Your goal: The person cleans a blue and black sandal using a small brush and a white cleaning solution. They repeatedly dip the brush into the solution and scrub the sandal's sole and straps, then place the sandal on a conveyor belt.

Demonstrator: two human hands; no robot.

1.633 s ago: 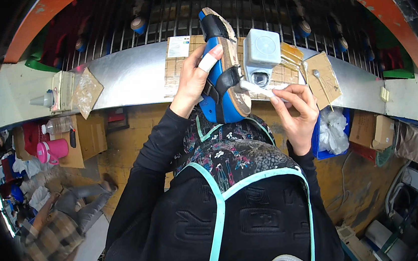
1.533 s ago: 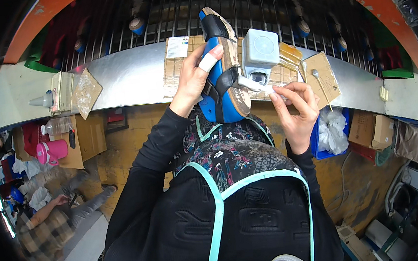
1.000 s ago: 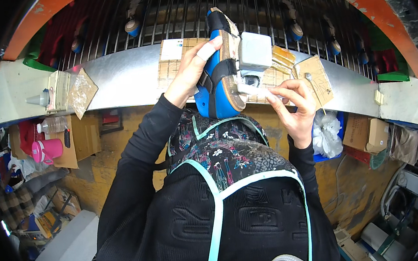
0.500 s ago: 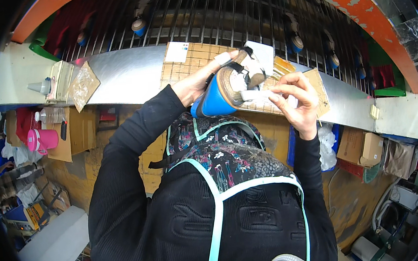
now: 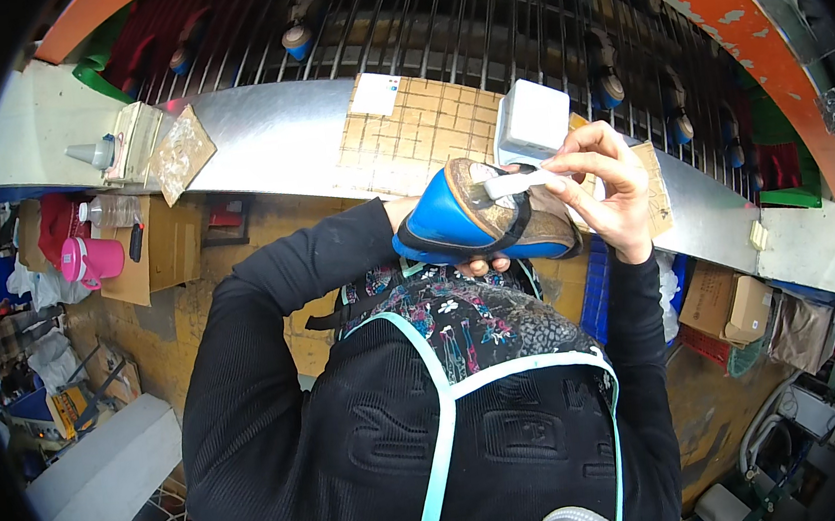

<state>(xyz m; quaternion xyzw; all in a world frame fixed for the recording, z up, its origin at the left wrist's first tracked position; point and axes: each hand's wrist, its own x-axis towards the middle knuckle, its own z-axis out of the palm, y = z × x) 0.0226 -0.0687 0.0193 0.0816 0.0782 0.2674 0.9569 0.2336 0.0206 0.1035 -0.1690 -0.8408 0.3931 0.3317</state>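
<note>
A blue shoe upper (image 5: 446,220), pulled over a last, lies on its side with its brown, rough underside turned up and to the right. A black strap crosses its middle. My left hand (image 5: 485,266) is wrapped round it from behind and below; only some fingertips and the wrist show. In my right hand (image 5: 614,191) a small white brush-like tool (image 5: 521,182) is pinched between thumb and fingers. Its blunt end meets the shoe's underside near the heel or toe; which end I cannot tell.
Behind the shoe, a cardboard sheet (image 5: 420,130) with a grid and a white block-shaped container (image 5: 536,113) sit on a metal ledge (image 5: 275,134). Beyond runs a rack of metal rods (image 5: 476,34) carrying several blue shoes. A pink bucket (image 5: 96,259) stands at left, cardboard boxes (image 5: 718,302) at right.
The shoe has swung round from pointing away to lying crosswise, nearer my body, and my left hand has gone from its far side to underneath. The white tool stays at its underside.
</note>
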